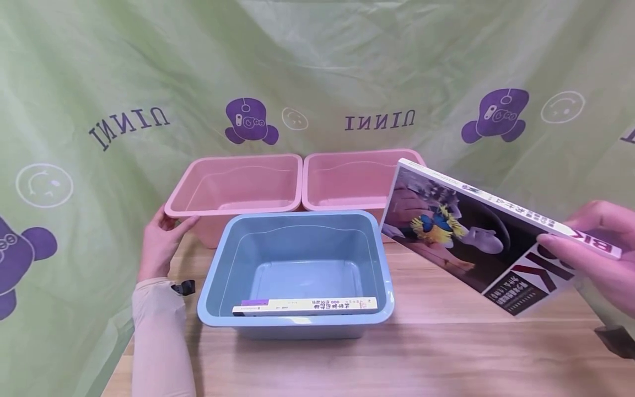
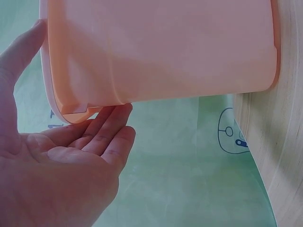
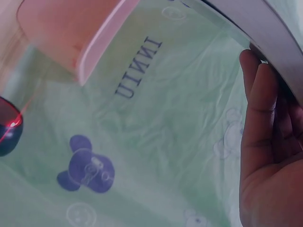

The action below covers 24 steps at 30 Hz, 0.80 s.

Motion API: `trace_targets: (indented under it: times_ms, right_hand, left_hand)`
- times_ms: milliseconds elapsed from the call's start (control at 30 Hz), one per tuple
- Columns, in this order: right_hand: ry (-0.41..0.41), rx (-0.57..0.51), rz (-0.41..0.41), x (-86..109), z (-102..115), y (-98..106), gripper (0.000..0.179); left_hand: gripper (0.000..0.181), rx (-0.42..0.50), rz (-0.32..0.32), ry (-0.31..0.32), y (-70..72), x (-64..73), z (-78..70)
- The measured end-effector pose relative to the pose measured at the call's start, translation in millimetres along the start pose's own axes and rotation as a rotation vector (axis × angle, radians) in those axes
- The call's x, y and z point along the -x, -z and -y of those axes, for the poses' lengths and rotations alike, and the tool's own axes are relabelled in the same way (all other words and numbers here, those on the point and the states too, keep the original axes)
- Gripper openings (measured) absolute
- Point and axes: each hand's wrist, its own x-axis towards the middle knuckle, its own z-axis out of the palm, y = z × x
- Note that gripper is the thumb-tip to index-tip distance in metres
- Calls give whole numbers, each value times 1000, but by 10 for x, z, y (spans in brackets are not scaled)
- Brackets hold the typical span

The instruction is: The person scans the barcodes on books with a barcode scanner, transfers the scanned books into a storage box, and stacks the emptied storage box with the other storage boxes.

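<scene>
Evidently, the right hand [image 1: 610, 278] at the right edge of the frame bears the load: its grip is narrow, thumb on the cover and fingers on the far side, pinching a book [image 1: 446, 237] by one end. That book hangs right of centre, spine upward and sloping, its higher corner crossing the view of the right pink bin [image 1: 347, 187]; whether the two touch I cannot tell. At the left of the frame the left hand [image 1: 161, 242] holds the outer corner of the left pink bin [image 1: 248, 187], thumb at the rim, fingers beneath it. In the lower centre, a blue bin [image 1: 297, 242] on the desk [image 1: 446, 353] contains a second book [image 1: 305, 305], spine up along the near wall. Handled by one end, the raised book would probably twist or dip, so a firm pinch and a slow, level wrist seem wise, with its leading corner well above the rims to avoid a knock. Light pressure from the other hand should steady its bin without tipping it.
</scene>
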Motion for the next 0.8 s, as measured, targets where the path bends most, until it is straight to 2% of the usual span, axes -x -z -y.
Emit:
trace_targets:
  times_ms: [167, 267, 467, 633, 800]
  right_hand:
    - [-64, 93, -11, 128, -88, 94, 36]
    - [-95, 82, 13, 215, -162, 90, 35]
    - [-127, 390, 81, 367, -203, 81, 32]
    - [-186, 576, 99, 431, -248, 134, 27]
    - [-252, 719, 129, 503, -335, 209, 26]
  left_hand:
    - [90, 7, 1, -3, -8, -3, -10]
    - [90, 10, 4, 0, -2, -7, 1]
    - [92, 15, 20, 12, 5, -13, 4]
    - [95, -37, 15, 48, 21, -16, 7]
    - [95, -23, 11, 58, 17, -20, 14]
